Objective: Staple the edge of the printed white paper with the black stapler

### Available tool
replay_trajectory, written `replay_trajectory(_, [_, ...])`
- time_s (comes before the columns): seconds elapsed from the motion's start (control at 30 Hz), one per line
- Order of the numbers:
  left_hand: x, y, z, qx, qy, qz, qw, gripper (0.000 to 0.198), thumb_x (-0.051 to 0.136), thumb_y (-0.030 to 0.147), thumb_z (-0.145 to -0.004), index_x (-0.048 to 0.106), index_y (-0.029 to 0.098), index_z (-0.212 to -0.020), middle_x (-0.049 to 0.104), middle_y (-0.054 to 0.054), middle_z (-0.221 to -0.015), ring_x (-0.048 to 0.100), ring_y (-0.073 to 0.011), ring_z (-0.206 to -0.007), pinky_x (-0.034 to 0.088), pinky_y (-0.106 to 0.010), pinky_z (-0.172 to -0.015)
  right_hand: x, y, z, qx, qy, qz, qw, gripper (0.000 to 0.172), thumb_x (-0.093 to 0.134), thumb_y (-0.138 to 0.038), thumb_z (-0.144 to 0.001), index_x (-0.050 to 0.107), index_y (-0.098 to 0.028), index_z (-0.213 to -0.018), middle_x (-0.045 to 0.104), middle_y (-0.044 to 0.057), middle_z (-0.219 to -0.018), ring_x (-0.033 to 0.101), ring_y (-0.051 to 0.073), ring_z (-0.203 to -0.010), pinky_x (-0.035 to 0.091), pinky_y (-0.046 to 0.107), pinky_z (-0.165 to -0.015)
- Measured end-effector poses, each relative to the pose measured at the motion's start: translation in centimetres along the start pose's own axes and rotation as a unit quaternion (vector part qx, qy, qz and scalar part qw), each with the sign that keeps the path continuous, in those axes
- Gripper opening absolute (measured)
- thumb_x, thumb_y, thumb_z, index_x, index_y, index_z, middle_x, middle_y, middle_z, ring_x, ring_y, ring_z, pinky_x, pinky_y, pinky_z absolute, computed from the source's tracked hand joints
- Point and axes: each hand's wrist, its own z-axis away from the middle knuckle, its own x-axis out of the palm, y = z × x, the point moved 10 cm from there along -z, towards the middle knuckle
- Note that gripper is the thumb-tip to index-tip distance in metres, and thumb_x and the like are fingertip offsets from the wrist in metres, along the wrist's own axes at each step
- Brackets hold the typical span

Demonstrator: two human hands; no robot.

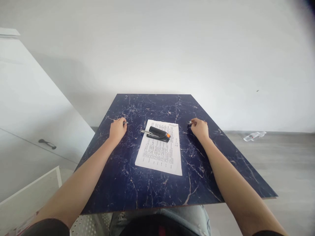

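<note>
A black stapler (159,134) with an orange end lies on the printed sheet of paper (157,160). Its slim metal part sticks out towards the left. Left of the paper, my left hand (118,130) rests on the table, fingers closed round a small greyish piece (125,123) whose kind is too small to make out. My right hand (199,128) rests to the right of the paper, pinching a small pale, shiny piece (189,123) at its fingertips; its kind is also unclear. Neither hand touches the stapler or the paper.
The dark blue marbled table (157,191) stands against a white wall (162,49). At left is a white cabinet (31,108) with a dark handle (47,144). A clear plastic wrapper (254,136) lies on the floor at right. My legs are under the table's near edge.
</note>
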Motion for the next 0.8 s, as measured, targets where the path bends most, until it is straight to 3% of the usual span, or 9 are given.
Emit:
replay_trajectory(0.27, [-0.3, 0.1, 0.0, 0.014, 0.021, 0.045, 0.999, 0.021, 0.055, 0.018, -0.093, 0.068, 0.021, -0.109, 0.074, -0.009, -0.107, 0.069, -0.028, -0.104, 0.05, -0.042, -0.098, 1.0, 0.7, -0.4, -0.002, -0.013, 0.0, 1.0, 0.049, 0.051, -0.009, -0.08, 0.076, -0.016, -0.122, 0.079, 0.012, -0.106, 0.07, 0.028, -0.105, 0.05, 0.036, -0.097])
replay_trajectory(0.4, [-0.4, -0.1, 0.0, 0.013, 0.034, 0.067, 0.997, 0.022, 0.056, 0.022, -0.093, 0.071, 0.022, -0.109, 0.074, -0.009, -0.107, 0.069, -0.0288, -0.102, 0.053, -0.041, -0.093, -0.3, -0.4, -0.1, -0.022, 0.016, -0.011, 1.0, 0.044, 0.051, -0.013, -0.084, 0.074, -0.014, -0.123, 0.076, 0.014, -0.115, 0.066, 0.03, -0.108, 0.048, 0.04, -0.102])
replay_trajectory(0.5, [-0.9, -0.1, 0.1, 0.011, 0.062, 0.13, 0.989, 0.023, 0.055, 0.026, -0.096, 0.072, 0.021, -0.11, 0.073, -0.009, -0.11, 0.071, -0.0257, -0.099, 0.054, -0.039, -0.095, -2.3, -3.6, 0.9, -0.091, 0.067, -0.054, 0.992, 0.034, 0.052, -0.022, -0.093, 0.074, -0.016, -0.118, 0.075, 0.014, -0.111, 0.065, 0.03, -0.105, 0.049, 0.043, -0.102])
replay_trajectory(0.57, [-1.2, -0.3, 0.1, 0.005, 0.085, 0.196, 0.977, 0.027, 0.053, 0.028, -0.098, 0.071, 0.019, -0.116, 0.071, -0.01, -0.116, 0.072, -0.0214, -0.09, 0.056, -0.038, -0.092, -2.9, -6.6, 2.1, -0.151, 0.06, -0.1, 0.982, 0.029, 0.051, -0.029, -0.098, 0.074, -0.019, -0.112, 0.075, 0.012, -0.104, 0.065, 0.028, -0.101, 0.05, 0.042, -0.1])
replay_trajectory(0.67, [-1.4, -0.9, 0.1, -0.012, 0.114, 0.272, 0.955, 0.034, 0.05, 0.031, -0.101, 0.068, 0.016, -0.125, 0.067, -0.012, -0.124, 0.072, -0.0167, -0.082, 0.059, -0.035, -0.087, -2.1, -11.3, 4.5, -0.227, -0.013, -0.171, 0.959, 0.027, 0.053, -0.037, -0.102, 0.074, -0.022, -0.108, 0.075, 0.008, -0.102, 0.066, 0.026, -0.098, 0.052, 0.041, -0.094])
replay_trajectory(0.8, [-1.2, -1.4, 0.2, -0.029, 0.135, 0.311, 0.94, 0.031, 0.057, 0.031, -0.097, 0.072, 0.019, -0.122, 0.068, -0.01, -0.119, 0.071, -0.0165, -0.086, 0.059, -0.035, -0.09, -0.4, -16.0, 7.8, -0.3, -0.122, -0.234, 0.917, 0.032, 0.062, -0.044, -0.1, 0.07, -0.024, -0.123, 0.074, 0.007, -0.116, 0.067, 0.025, -0.105, 0.053, 0.042, -0.095])
